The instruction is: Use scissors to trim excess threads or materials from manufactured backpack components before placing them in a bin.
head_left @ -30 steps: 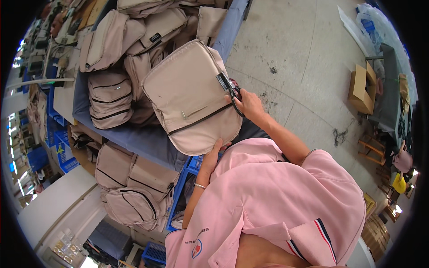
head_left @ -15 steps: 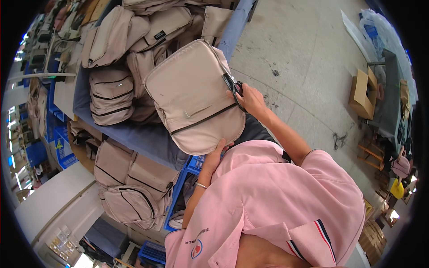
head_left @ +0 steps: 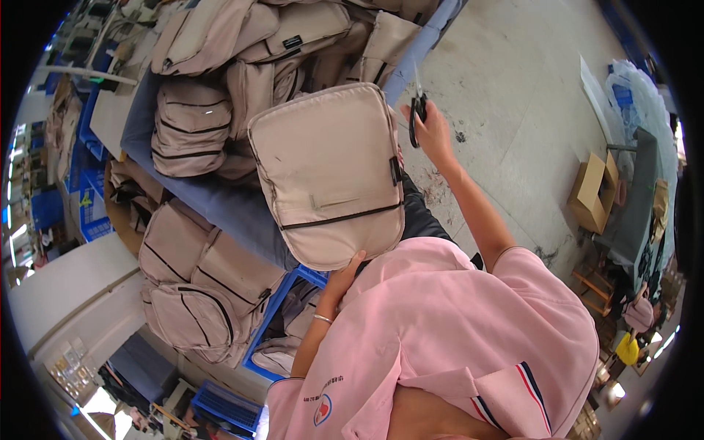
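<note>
In front of me a beige backpack (head_left: 326,161) stands with its broad panel facing up, crossed low down by a dark zipper line. My left hand (head_left: 343,277) grips its lower edge, the thumb on the panel and the other fingers hidden behind. To the right of the backpack, apart from it, my right hand (head_left: 433,136) is closed round the black handles of a pair of scissors (head_left: 419,106). The scissors' blades point away from me, over the blue padded rim of the bin.
A blue-lined bin (head_left: 213,198) beyond the backpack holds a heap of similar beige bags (head_left: 192,128). More beige backpacks (head_left: 209,271) lie at the left, beside a blue crate (head_left: 273,323). An opened cardboard box (head_left: 592,194) stands on the grey floor at right.
My right hand with the scissors has moved off the backpack's side edge, up and to the right. The backpack has turned more upright and shifted slightly toward me, still in my left hand.
</note>
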Available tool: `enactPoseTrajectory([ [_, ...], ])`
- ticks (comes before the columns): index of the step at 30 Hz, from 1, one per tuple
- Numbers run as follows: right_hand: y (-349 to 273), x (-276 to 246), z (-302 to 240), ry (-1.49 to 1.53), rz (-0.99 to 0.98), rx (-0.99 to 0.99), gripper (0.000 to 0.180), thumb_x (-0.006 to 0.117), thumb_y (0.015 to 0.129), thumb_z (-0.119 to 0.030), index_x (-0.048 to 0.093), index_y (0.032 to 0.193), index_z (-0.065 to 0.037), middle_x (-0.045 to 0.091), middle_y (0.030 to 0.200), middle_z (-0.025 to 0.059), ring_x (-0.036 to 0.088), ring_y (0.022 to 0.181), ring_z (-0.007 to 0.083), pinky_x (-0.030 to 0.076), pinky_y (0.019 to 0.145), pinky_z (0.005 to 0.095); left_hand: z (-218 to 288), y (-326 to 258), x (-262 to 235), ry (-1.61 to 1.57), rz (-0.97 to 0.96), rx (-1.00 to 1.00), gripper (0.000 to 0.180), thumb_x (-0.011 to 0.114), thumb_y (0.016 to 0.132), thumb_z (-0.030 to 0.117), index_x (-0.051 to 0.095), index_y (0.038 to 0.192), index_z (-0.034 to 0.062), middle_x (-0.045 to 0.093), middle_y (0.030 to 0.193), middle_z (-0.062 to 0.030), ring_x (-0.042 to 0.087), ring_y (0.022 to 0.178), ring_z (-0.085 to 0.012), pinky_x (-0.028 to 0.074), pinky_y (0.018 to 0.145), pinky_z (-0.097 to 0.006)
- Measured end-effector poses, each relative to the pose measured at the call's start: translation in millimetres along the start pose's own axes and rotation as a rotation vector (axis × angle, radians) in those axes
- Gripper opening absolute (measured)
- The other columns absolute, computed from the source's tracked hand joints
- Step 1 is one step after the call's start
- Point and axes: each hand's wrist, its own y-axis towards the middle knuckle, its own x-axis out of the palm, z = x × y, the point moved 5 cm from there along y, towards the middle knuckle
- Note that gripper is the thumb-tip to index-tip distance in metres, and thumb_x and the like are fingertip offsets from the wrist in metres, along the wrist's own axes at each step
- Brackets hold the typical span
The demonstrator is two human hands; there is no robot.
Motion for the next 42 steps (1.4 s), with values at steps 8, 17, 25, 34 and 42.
enactPoseTrajectory([
  [8, 26, 59, -40, 0.4, -0.504, -0.1, 0.031, 0.079, 0.08, -0.025, 0.056, 0.087, -0.005, 0.052, 0.072, -0.0023, 0.048, 0.068, 0.0101, 0.04, 0.061, 0.0279, -48, -23, -35, 0.181, 0.063, 0.193, 0.064, 0.06, 0.093, 0.05, 0.058, 0.132, -0.0008, 0.058, 0.136, -0.0186, 0.052, 0.129, -0.0275, 0.037, 0.109, -0.033],
  [17, -143, 11, 30, 0.688, -0.713, 0.404, 0.026, 0.075, 0.087, -0.018, 0.053, 0.094, -0.006, 0.062, 0.078, 0.0032, 0.062, 0.065, 0.0118, 0.051, 0.061, 0.0253, -24, -89, -178, 0.179, 0.94, 0.201, 0.053, 0.058, 0.097, 0.042, 0.062, 0.08, -0.0083, 0.065, 0.078, -0.0223, 0.056, 0.069, -0.0261, 0.045, 0.068, -0.041],
  [25, -104, 17, -22, 0.08, -0.369, -0.183, 0.025, 0.074, 0.086, -0.019, 0.056, 0.092, -0.003, 0.063, 0.072, 0.01, 0.057, 0.062, 0.0194, 0.047, 0.061, 0.0323, -22, -60, -200, -0.127, 1.324, 0.403, 0.04, 0.054, 0.1, 0.031, 0.058, 0.086, -0.0067, 0.058, 0.082, -0.0156, 0.053, 0.074, -0.0262, 0.042, 0.072, -0.039],
  [34, -1, 136, -199, 0.184, -0.458, -0.865, 0.03, 0.072, 0.08, -0.011, 0.049, 0.099, -0.003, 0.063, 0.087, 0.0208, 0.06, 0.089, 0.0439, 0.047, 0.073, 0.0475, -21, -91, -148, -0.058, 1.568, 0.451, 0.033, 0.052, 0.1, 0.021, 0.057, 0.088, -0.0096, 0.06, 0.088, -0.0208, 0.055, 0.08, -0.0349, 0.044, 0.076, -0.041],
  [42, -3, 194, -218, 0.087, -0.721, -0.75, 0.03, 0.076, 0.078, -0.017, 0.056, 0.094, -0.001, 0.061, 0.08, 0.0194, 0.061, 0.078, 0.0387, 0.048, 0.07, 0.0423, -40, -113, -166, 0.288, 1.764, 0.544, 0.031, 0.055, 0.1, 0.018, 0.053, 0.085, -0.0095, 0.055, 0.082, -0.0217, 0.054, 0.078, -0.039, 0.044, 0.074, -0.043],
])
